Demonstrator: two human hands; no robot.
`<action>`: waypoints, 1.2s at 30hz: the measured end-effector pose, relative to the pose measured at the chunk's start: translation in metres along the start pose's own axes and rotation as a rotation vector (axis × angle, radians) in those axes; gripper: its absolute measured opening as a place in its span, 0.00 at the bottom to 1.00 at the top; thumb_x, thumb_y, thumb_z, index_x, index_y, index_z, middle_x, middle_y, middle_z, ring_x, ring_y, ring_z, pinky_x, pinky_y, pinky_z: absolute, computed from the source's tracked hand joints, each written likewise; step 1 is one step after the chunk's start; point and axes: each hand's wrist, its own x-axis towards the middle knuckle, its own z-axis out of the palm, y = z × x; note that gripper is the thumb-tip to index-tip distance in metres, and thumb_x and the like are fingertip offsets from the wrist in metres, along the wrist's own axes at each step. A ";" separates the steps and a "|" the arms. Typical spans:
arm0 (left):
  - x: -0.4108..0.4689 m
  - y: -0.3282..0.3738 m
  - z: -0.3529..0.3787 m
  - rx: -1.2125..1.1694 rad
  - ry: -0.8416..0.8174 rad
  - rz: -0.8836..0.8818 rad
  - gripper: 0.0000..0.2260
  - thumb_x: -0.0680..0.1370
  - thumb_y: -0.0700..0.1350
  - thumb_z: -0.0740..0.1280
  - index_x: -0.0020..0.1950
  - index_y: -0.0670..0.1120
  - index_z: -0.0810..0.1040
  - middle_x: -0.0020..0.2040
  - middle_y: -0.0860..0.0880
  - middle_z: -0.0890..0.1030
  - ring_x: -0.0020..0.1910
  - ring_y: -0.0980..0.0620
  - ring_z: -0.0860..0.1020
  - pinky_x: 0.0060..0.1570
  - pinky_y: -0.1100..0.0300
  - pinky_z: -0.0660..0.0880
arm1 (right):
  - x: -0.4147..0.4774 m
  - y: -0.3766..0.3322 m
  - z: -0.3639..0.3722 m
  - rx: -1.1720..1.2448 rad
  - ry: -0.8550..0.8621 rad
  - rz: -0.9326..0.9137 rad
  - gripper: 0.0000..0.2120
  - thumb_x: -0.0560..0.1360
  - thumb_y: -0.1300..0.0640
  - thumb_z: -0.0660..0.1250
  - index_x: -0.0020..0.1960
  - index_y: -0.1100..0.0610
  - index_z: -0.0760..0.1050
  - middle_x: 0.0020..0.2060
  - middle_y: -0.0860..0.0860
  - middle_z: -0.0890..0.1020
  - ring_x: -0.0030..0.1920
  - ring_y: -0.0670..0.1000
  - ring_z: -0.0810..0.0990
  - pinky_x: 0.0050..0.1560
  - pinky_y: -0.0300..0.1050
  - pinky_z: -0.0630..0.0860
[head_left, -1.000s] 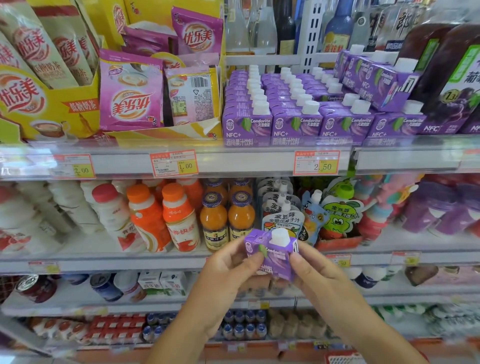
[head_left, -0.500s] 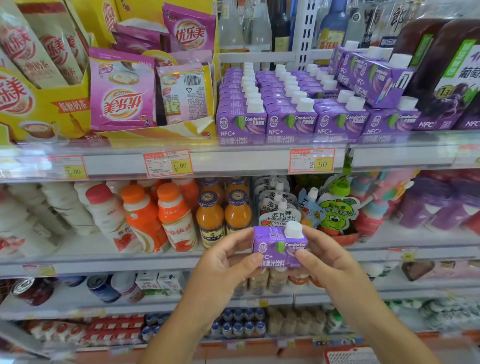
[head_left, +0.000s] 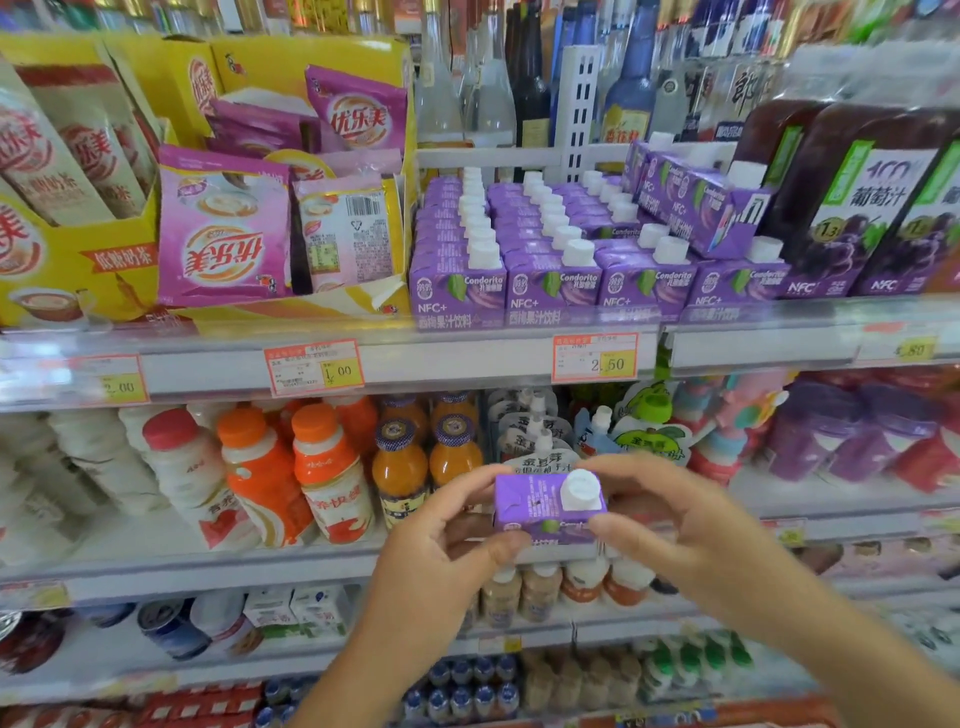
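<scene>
A small purple juice carton (head_left: 535, 506) with a white screw cap is held between both hands in front of the middle shelf. Its top face is tilted toward me, cap at the right. My left hand (head_left: 441, 561) pinches its left end with thumb and fingers. My right hand (head_left: 680, 525) grips its right end, thumb on the near side. On the upper shelf stand several rows of the same purple cartons (head_left: 550, 244), with one more carton (head_left: 696, 197) lying on top at the right.
Pink and yellow milk-tea packets (head_left: 223, 228) fill a yellow display box at upper left. Dark grape juice bottles (head_left: 852, 197) stand at upper right. Orange-capped drink bottles (head_left: 322, 473) and pouches (head_left: 540, 441) line the middle shelf behind the hands. Price tags (head_left: 595, 358) run along the shelf edge.
The carton has been turned between the hands, from front label facing me to its top and cap facing me. Both hands keep their hold and have shifted a little lower.
</scene>
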 end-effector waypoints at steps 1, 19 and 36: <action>0.005 0.006 0.001 0.024 -0.001 0.038 0.19 0.68 0.47 0.74 0.55 0.66 0.79 0.54 0.59 0.83 0.51 0.55 0.82 0.52 0.56 0.80 | 0.005 -0.009 -0.013 -0.050 -0.003 -0.017 0.17 0.68 0.42 0.67 0.57 0.33 0.76 0.51 0.38 0.82 0.51 0.43 0.82 0.53 0.42 0.80; 0.137 0.103 -0.044 0.974 0.273 0.694 0.23 0.77 0.64 0.62 0.66 0.52 0.78 0.64 0.54 0.79 0.64 0.54 0.75 0.64 0.54 0.71 | 0.137 -0.137 -0.162 -0.935 0.117 -0.127 0.11 0.77 0.53 0.69 0.58 0.45 0.78 0.43 0.39 0.78 0.44 0.40 0.78 0.45 0.39 0.72; 0.149 0.076 -0.046 1.097 0.380 0.937 0.21 0.76 0.60 0.68 0.63 0.49 0.80 0.60 0.53 0.82 0.56 0.55 0.78 0.59 0.59 0.70 | 0.215 -0.121 -0.173 -1.109 -0.184 0.096 0.09 0.76 0.54 0.70 0.56 0.47 0.82 0.47 0.40 0.81 0.47 0.39 0.78 0.52 0.37 0.72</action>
